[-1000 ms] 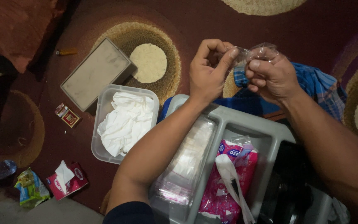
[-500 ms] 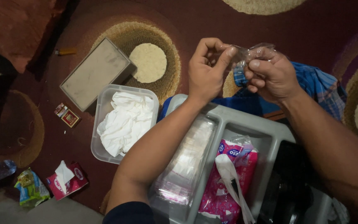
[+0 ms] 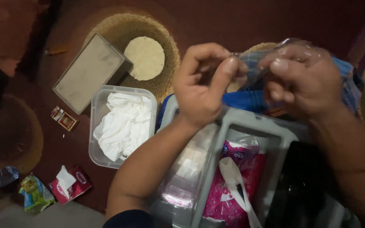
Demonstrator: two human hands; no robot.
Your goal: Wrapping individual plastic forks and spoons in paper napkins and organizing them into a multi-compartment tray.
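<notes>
Both of my hands pinch the same small clear plastic bag [image 3: 275,55], held up above the far edge of the grey divided tray [image 3: 250,126]. My left hand [image 3: 203,90] has its grip narrowed on the bag's left edge, thumb pressed against the curled forefinger. My right hand [image 3: 307,82] holds the other side, its fingers partly wrapped in the film, so the bag stretches between the two hands.

Below my left forearm, one tray compartment holds a stack of clear packets [image 3: 186,169]; the next holds a pink printed pouch [image 3: 233,185] with a white plastic spoon [image 3: 235,179] lying on it. Blue cloth [image 3: 246,101] shows behind the tray. To the left on the dark red carpet [image 3: 241,21] sits a clear plastic tub [image 3: 96,126] with crumpled white cloth [image 3: 123,124] inside, a grey rectangular box [image 3: 89,71] beyond it, and a small red tissue packet [image 3: 70,185] nearer to me.
</notes>
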